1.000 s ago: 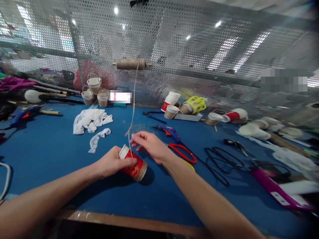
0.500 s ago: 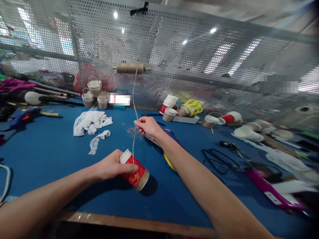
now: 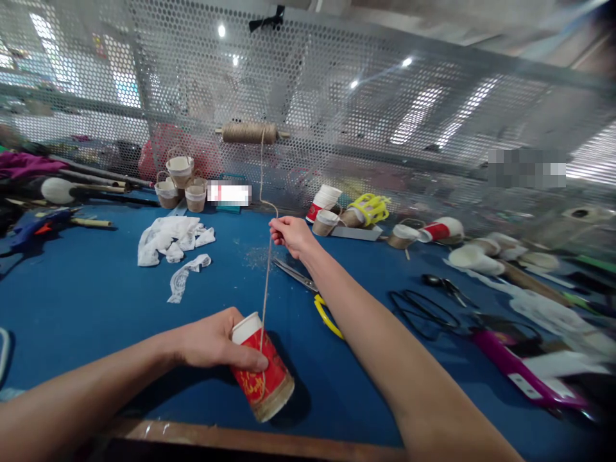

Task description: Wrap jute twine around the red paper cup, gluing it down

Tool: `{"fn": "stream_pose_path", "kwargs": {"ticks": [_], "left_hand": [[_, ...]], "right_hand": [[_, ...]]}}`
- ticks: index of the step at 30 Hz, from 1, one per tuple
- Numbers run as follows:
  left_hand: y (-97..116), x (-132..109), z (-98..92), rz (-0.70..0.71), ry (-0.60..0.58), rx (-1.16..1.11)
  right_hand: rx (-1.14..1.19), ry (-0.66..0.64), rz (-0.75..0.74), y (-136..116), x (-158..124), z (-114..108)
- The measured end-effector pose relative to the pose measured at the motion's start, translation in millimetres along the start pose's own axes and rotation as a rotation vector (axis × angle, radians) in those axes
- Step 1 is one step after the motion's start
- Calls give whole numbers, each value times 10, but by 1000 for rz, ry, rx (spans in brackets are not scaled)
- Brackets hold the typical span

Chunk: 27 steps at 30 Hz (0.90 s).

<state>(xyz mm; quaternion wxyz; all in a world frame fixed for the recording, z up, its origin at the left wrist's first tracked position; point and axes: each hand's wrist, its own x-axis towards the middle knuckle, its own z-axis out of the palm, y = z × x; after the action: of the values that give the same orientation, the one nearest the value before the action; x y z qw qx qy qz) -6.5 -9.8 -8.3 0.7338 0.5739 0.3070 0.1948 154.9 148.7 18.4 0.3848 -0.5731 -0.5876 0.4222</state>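
My left hand (image 3: 226,343) is wrapped round a red paper cup (image 3: 272,378) with a white rim and a band of twine at its base. The cup is tilted, and my left thumb presses a strand of twine (image 3: 267,282) against its side. Further up, my right hand (image 3: 291,234) pinches that strand between thumb and fingers. From there it runs slack to the twine spool (image 3: 248,133) mounted at the mesh panel. Below my right hand lie scissors (image 3: 330,319) with yellow handles, partly behind my right forearm.
White lace scraps (image 3: 168,237) lie left of centre. Small twine-covered buckets (image 3: 180,170) are stacked behind them. More cups (image 3: 325,199) stand at the back right. A purple glue gun (image 3: 510,366) and black cord (image 3: 423,311) lie right. The perforated metal panel (image 3: 337,96) bounds the back.
The cup in my left hand has moved down, nearer the table's front edge. My right hand has shifted slightly up and right along the twine, whose upper stretch now bends. More of the scissors shows.
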Motion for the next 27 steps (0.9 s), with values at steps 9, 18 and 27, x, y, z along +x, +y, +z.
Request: {"fn": "stream_pose_path", "kwargs": {"ticks": [9,18,27], "left_hand": [[-30,120,-56,125,374,-234],[-49,186,-115,249,672,-336],[-65,202,-101,293,792,-222]], "right_hand": [[-172,-91,-148,26,-234,126],[-254,-144,-286,83,-1075,-95],[-265,-122,-293,130,-1481,95]]}}
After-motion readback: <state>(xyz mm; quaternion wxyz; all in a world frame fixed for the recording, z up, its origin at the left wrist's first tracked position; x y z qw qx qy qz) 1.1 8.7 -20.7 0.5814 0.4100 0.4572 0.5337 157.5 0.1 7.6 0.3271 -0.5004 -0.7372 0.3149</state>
